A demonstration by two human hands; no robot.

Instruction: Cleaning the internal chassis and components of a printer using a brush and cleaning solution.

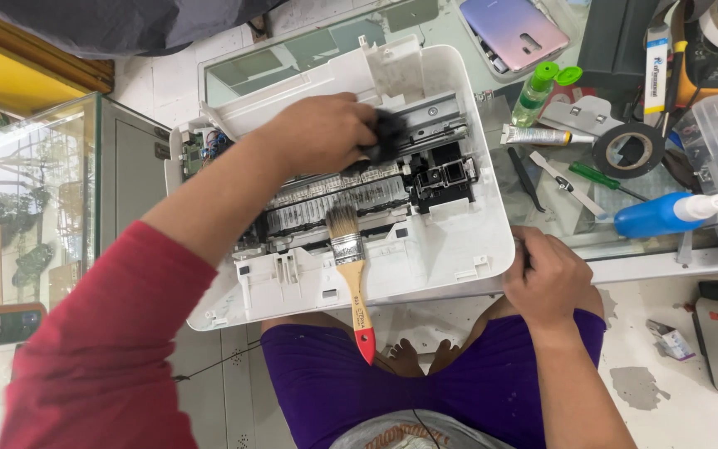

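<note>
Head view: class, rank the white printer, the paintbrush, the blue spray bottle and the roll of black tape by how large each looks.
1. white printer, by far the largest.
2. paintbrush.
3. blue spray bottle, close to the brush in length, so this order is unsure.
4. roll of black tape, smallest.

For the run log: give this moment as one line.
left hand: dark cloth inside open printer | right hand: on printer's right edge | paintbrush: lying on printer

I see bright, even daylight with soft, faint shadows. The glass case [31, 191] on my left mirrors trees and sky, and the glass tabletop [542, 208] shows mild glare. The left hand [322, 133] looks slightly blurred, perhaps from motion. Edges bend outward a little.
</note>
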